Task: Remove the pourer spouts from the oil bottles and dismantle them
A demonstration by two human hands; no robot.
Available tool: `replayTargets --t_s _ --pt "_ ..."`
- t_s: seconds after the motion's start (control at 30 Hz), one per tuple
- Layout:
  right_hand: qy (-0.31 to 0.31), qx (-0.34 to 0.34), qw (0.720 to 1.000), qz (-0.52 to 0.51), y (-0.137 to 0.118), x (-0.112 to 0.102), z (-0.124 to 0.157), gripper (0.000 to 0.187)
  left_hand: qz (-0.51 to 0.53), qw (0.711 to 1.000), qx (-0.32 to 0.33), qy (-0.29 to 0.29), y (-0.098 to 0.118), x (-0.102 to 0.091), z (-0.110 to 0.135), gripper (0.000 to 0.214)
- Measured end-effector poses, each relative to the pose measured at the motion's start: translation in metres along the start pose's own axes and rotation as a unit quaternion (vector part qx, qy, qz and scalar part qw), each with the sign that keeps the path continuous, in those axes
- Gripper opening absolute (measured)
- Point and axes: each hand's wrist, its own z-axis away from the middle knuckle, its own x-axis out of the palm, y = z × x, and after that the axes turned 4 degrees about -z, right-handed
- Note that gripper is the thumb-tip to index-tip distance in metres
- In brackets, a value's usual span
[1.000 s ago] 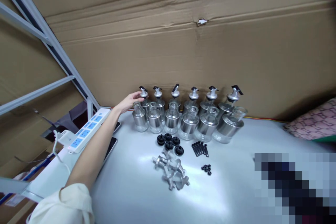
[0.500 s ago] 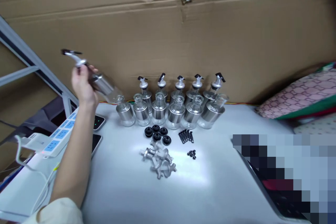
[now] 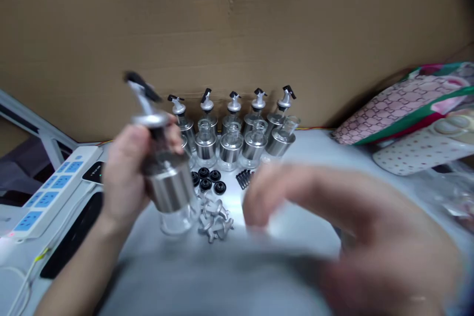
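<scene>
My left hand (image 3: 126, 173) is wrapped round the neck of an oil bottle (image 3: 172, 187), glass with a steel band, raised over the table and slightly tilted. On its neck sits a silver pourer spout (image 3: 148, 118) with a black flap. My right hand (image 3: 381, 227) looms close at the right, blurred, its bent fingers and thumb apart and nothing visible between them. Below lie silver pourer spouts (image 3: 215, 219), black stoppers (image 3: 219, 187) and small black flaps (image 3: 243, 178), the latter partly behind my right fingers.
Open-necked bottles (image 3: 231, 150) stand in front of a row of bottles with pourers (image 3: 234, 105), against a cardboard wall (image 3: 177, 24). At left lie a power strip (image 3: 55, 190) and a black phone (image 3: 76, 237). Patterned bags (image 3: 392, 98) and a dotted cylinder (image 3: 418, 145) are at right.
My left hand has brought the bottle from the far left towards me and rightward, more upright now. My right hand has come into view from the right. The camera view has shifted.
</scene>
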Motion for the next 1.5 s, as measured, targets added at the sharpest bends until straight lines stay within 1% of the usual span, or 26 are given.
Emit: replayTargets --t_s 0.03,0.07,0.1,0.13,0.17,0.23,0.27,0.33,0.4,0.47,0.53,0.6,0.7,0.77,0.9,1.0,1.07,1.17,1.27,1.33,1.4,1.5 --pt "0.076 -0.001 0.997 -0.031 -0.006 0.000 -0.016 0.035 0.029 0.998 -0.037 -0.036 -0.006 0.013 0.008 0.038" --pt "0.153 0.000 0.987 -0.056 -0.009 0.001 -0.030 0.033 0.048 0.993 -0.078 -0.078 -0.011 0.024 0.016 0.038" --pt "0.183 0.002 0.980 -0.077 -0.009 0.004 -0.041 0.029 0.068 0.986 -0.103 -0.116 -0.016 0.033 0.023 0.038" --pt "0.184 0.006 0.979 -0.090 -0.006 0.007 -0.050 0.026 0.083 0.978 -0.133 -0.135 -0.019 0.040 0.029 0.038" --pt "0.166 0.017 0.982 -0.092 -0.003 0.012 -0.055 0.022 0.092 0.971 -0.159 -0.151 -0.022 0.045 0.034 0.039" --pt "0.119 0.038 0.990 -0.064 0.004 0.021 -0.059 0.017 0.104 0.961 -0.191 -0.169 -0.025 0.052 0.041 0.042" --pt "0.107 0.041 0.992 -0.042 0.007 0.025 -0.059 0.017 0.107 0.959 -0.198 -0.170 -0.026 0.054 0.044 0.043" --pt "0.109 0.032 0.993 -0.008 0.011 0.032 -0.058 0.023 0.114 0.958 -0.206 -0.163 -0.027 0.057 0.046 0.043" --pt "0.117 0.039 0.992 -0.004 0.014 0.035 -0.059 0.031 0.136 0.951 -0.221 -0.168 -0.029 0.059 0.047 0.042" --pt "0.118 0.089 0.989 -0.009 0.016 0.035 -0.061 0.039 0.166 0.937 -0.249 -0.179 -0.031 0.060 0.047 0.042" --pt "0.116 0.148 0.982 0.012 0.018 0.034 -0.062 0.044 0.185 0.926 -0.277 -0.177 -0.033 0.060 0.046 0.043" --pt "0.111 0.165 0.979 0.046 0.018 0.033 -0.064 0.041 0.187 0.925 -0.287 -0.167 -0.034 0.060 0.045 0.043" --pt "0.114 0.126 0.983 0.074 0.018 0.032 -0.064 0.033 0.197 0.922 -0.286 -0.169 -0.034 0.059 0.044 0.049" --pt "0.115 0.108 0.984 0.084 0.017 0.033 -0.064 0.032 0.207 0.918 -0.290 -0.174 -0.033 0.060 0.044 0.052" --pt "0.112 0.104 0.982 0.110 0.016 0.034 -0.063 0.032 0.215 0.910 -0.304 -0.181 -0.034 0.059 0.044 0.042" --pt "0.135 0.077 0.980 0.128 0.017 0.036 -0.062 0.032 0.226 0.906 -0.307 -0.184 -0.033 0.059 0.045 0.042" --pt "0.157 0.051 0.979 0.119 0.019 0.038 -0.061 0.031 0.233 0.903 -0.310 -0.181 -0.031 0.058 0.045 0.042" --pt "0.171 0.035 0.983 0.055 0.023 0.042 -0.059 0.032 0.231 0.899 -0.325 -0.181 -0.029 0.058 0.045 0.044" --pt "0.157 0.069 0.983 -0.070 0.028 0.044 -0.059 0.038 0.218 0.901 -0.323 -0.190 -0.028 0.059 0.044 0.045" --pt "0.140 0.105 0.973 -0.149 0.029 0.044 -0.060 0.041 0.214 0.906 -0.310 -0.191 -0.027 0.060 0.043 0.043" --pt "0.122 0.136 0.959 -0.217 0.029 0.043 -0.062 0.039 0.216 0.908 -0.301 -0.195 -0.027 0.060 0.043 0.041" --pt "0.094 0.146 0.928 -0.328 0.030 0.040 -0.068 0.037 0.223 0.903 -0.301 -0.209 -0.028 0.059 0.044 0.040"
